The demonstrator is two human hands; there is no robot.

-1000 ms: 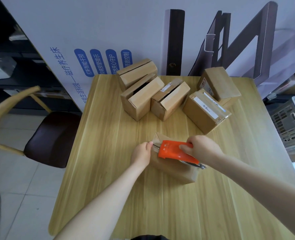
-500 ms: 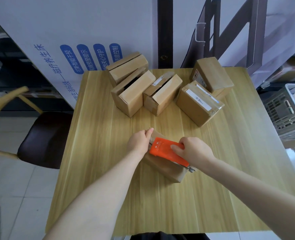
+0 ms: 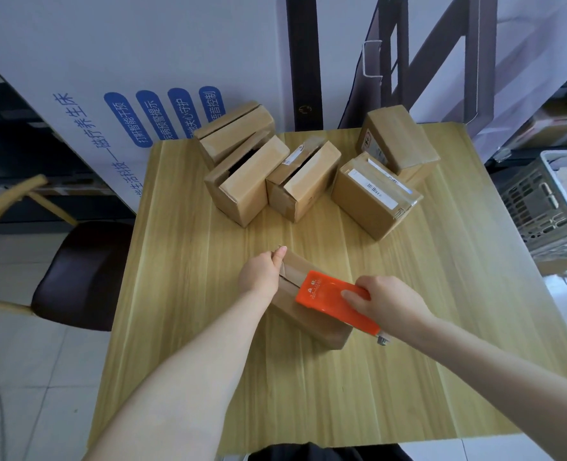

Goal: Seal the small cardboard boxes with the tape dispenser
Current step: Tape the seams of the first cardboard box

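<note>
A small cardboard box (image 3: 312, 322) lies in the middle of the wooden table (image 3: 189, 294). My left hand (image 3: 260, 274) presses against its left end, thumb on the top edge. My right hand (image 3: 385, 301) grips an orange tape dispenser (image 3: 332, 302) that rests on top of this box, its metal end sticking out past the box's near right corner. Five more boxes stand at the back: three with top flaps ajar (image 3: 235, 134) (image 3: 245, 184) (image 3: 300, 179), one with a white label (image 3: 373, 194), and a closed one (image 3: 397, 139) behind it.
A large white carton with blue print (image 3: 126, 104) stands against the table's far edge. A chair with a dark seat (image 3: 76, 277) is at the left. A grey plastic crate (image 3: 541, 207) sits to the right of the table.
The orange dispenser has slid along the box top toward its near right end, uncovering the far left part of the top. My left hand stays at the left end. The camera view shifted a little.
</note>
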